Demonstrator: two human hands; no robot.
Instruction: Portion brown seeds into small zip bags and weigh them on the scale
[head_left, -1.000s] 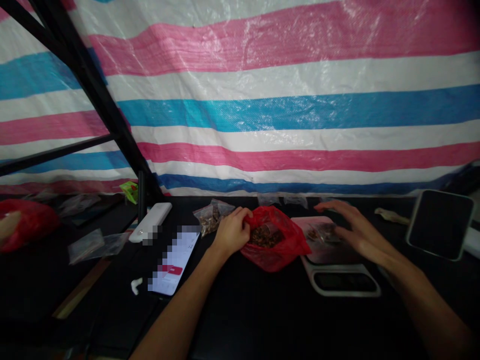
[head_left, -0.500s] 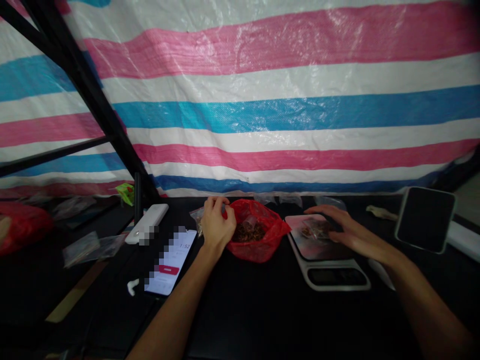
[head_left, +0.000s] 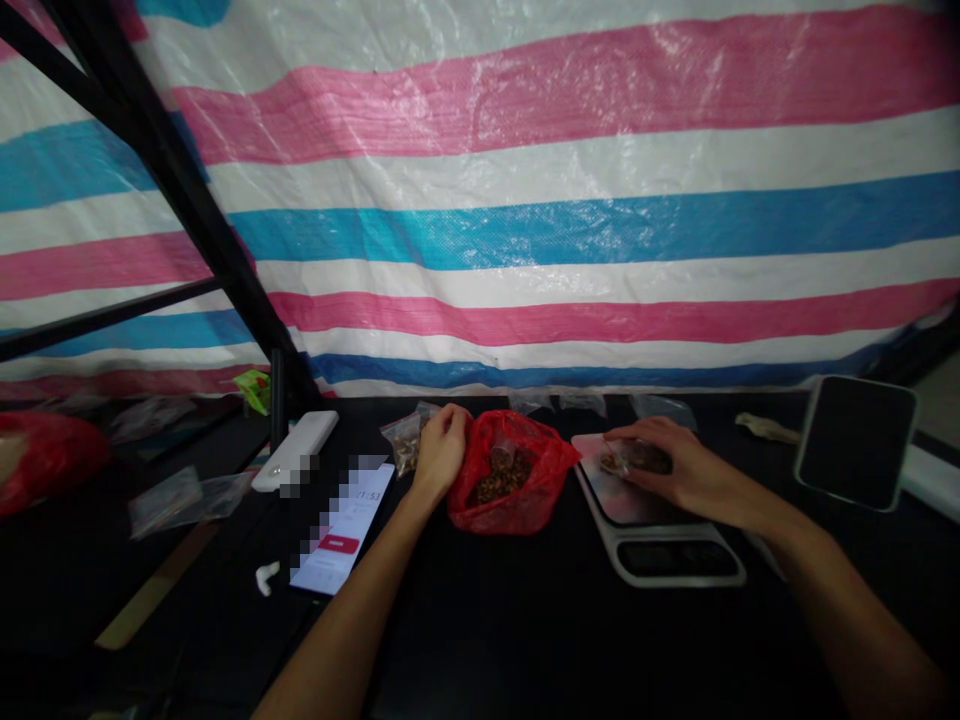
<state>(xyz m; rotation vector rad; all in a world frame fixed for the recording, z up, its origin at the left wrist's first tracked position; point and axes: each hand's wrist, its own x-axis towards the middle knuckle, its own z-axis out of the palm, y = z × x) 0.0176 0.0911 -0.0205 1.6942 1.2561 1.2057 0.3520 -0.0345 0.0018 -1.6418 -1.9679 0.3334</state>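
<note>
My left hand (head_left: pixel 442 450) has its fingers curled at the left rim of a red plastic bag (head_left: pixel 517 515); the fingertips are partly hidden. Inside the red bag lie loose brown bits (head_left: pixel 501 478) and a small clear cup-like piece (head_left: pixel 504 455). On the plate of a kitchen scale (head_left: pixel 630 510), my right hand (head_left: pixel 671 460) closes its thumb and fingers round a small clear plastic bag (head_left: pixel 637 457) with brown contents. Just left of my left hand is a small zip bag (head_left: pixel 405 445) with similar contents.
A lit phone (head_left: pixel 341 535), an earbud (head_left: pixel 266 577) and a white oblong device (head_left: pixel 296 450) lie on the left. Flat clear bags (head_left: pixel 176 500) are farther left. A dark-screened device (head_left: pixel 855 440) stands at the right. Striped sheeting (head_left: pixel 525 230) hangs behind the table.
My right hand's fingers have closed round the clear bag on the scale. My left hand has shifted slightly down and its fingers have curled in; the red bag's mouth gapes wider.
</note>
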